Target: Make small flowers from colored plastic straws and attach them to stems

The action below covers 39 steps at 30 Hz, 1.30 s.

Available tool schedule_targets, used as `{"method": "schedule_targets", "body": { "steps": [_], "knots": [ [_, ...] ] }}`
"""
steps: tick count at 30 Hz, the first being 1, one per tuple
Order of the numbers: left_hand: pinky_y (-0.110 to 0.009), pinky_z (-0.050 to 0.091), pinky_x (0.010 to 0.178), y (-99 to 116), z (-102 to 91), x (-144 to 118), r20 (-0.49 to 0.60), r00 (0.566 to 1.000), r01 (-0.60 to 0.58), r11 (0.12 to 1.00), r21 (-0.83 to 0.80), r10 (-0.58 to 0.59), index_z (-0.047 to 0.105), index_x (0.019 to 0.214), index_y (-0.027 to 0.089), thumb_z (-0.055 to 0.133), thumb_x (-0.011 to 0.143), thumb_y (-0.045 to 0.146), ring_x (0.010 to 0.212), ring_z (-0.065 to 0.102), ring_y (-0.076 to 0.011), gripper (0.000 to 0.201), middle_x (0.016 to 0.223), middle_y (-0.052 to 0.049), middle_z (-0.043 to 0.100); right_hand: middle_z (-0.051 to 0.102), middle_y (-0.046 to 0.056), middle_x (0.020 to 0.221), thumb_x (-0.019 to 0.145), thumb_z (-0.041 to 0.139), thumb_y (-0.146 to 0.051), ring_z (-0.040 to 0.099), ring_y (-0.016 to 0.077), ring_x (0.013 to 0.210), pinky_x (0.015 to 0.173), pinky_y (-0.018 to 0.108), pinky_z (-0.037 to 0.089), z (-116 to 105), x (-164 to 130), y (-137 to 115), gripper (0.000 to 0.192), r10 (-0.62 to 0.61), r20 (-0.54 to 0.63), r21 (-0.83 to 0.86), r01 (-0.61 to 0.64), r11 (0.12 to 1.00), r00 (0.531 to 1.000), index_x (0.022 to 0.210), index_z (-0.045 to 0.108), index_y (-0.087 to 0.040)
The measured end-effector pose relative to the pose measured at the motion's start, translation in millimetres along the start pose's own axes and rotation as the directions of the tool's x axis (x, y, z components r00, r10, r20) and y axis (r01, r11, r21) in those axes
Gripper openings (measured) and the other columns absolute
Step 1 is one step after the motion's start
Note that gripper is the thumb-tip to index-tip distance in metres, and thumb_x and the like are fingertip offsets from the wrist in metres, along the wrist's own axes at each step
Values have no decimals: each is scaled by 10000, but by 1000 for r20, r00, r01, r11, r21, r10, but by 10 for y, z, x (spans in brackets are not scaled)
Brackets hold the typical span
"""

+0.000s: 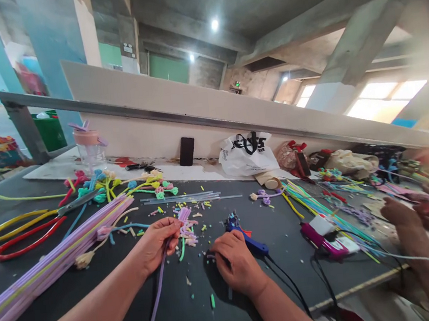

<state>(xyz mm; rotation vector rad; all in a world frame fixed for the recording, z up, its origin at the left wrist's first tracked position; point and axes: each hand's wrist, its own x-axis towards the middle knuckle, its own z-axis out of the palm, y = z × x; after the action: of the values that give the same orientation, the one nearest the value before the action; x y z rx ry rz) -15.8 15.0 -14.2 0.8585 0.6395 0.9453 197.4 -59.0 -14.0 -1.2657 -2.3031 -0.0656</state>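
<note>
Pinched between my left thumb and fingers—my left hand (pixel 165 237) hides the middle—I hold a fuzzy lilac stem (pixel 160 291). Its long, loose tail slants down towards me, thin and nearly straight. Beyond my fingertips a lilac bunch (pixel 184 215) sticks up, its strands packed side by side; I can't tell whether stem and bunch are joined. Just beside my right hand (pixel 235 260) lies a blue glue gun (pixel 256 246) with an orange-red trigger, its nozzle pointing away from me—whether my knuckles touch it, I can't tell.
</note>
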Motion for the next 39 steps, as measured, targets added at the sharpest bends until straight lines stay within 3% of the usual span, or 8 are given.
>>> {"method": "schedule_targets", "body": {
  "steps": [3,6,11,16,23,29,34,39],
  "knots": [
    [-131,249,299,-6,8,40,-36,999,15,1000,-5,-15,498,647,142,663,697,273,345,368,-22,216,504,52,478,617,38,805,785,428,-86,522,171,777,767,346,287,-6,-6,26,186,10,30,47,-11,999,1000,850,576,-177],
    [-132,257,290,14,28,62,-54,999,4,1000,-7,-4,502,645,144,651,705,262,336,366,-23,199,503,51,482,626,43,846,782,435,-82,538,174,819,779,339,285,52,71,30,198,120,-22,81,-117,990,993,877,575,-186],
    [-135,283,278,51,85,67,-75,994,-84,996,11,85,518,665,148,647,711,282,319,378,-27,192,507,48,498,648,17,897,812,474,-144,551,177,871,781,329,262,232,434,-44,182,257,14,71,-257,964,966,919,590,-234],
    [-141,309,288,61,84,108,-127,984,-126,992,2,125,514,658,150,659,696,298,322,401,-35,211,501,48,509,641,9,901,781,538,-187,541,193,872,749,334,239,358,642,-36,136,317,73,-4,-317,948,946,874,610,-256],
    [-143,292,298,64,24,139,-164,980,-112,994,8,111,511,623,151,671,680,305,326,394,-31,230,483,54,505,642,-11,777,761,552,-118,547,160,793,740,322,223,446,613,63,115,278,2,36,-278,960,961,729,594,-220],
    [-145,280,290,7,8,93,-92,994,-61,998,4,61,519,635,152,669,677,311,322,400,-36,222,491,53,502,683,19,834,840,487,-158,565,152,778,763,320,247,467,610,77,148,126,-121,57,-120,991,985,871,617,-221],
    [-141,235,284,7,33,45,-7,998,-69,997,-26,69,525,632,140,642,709,317,319,376,-21,227,521,45,508,671,26,818,845,477,-145,561,155,785,784,329,254,411,600,41,171,61,-143,16,-60,998,988,930,612,-208],
    [-158,374,391,32,53,39,11,999,-33,994,-100,34,560,672,126,668,696,287,426,492,-52,195,585,14,562,649,35,854,842,502,-200,546,163,830,805,342,263,335,591,21,140,47,-182,36,-41,998,982,815,640,-209]
  ]
}}
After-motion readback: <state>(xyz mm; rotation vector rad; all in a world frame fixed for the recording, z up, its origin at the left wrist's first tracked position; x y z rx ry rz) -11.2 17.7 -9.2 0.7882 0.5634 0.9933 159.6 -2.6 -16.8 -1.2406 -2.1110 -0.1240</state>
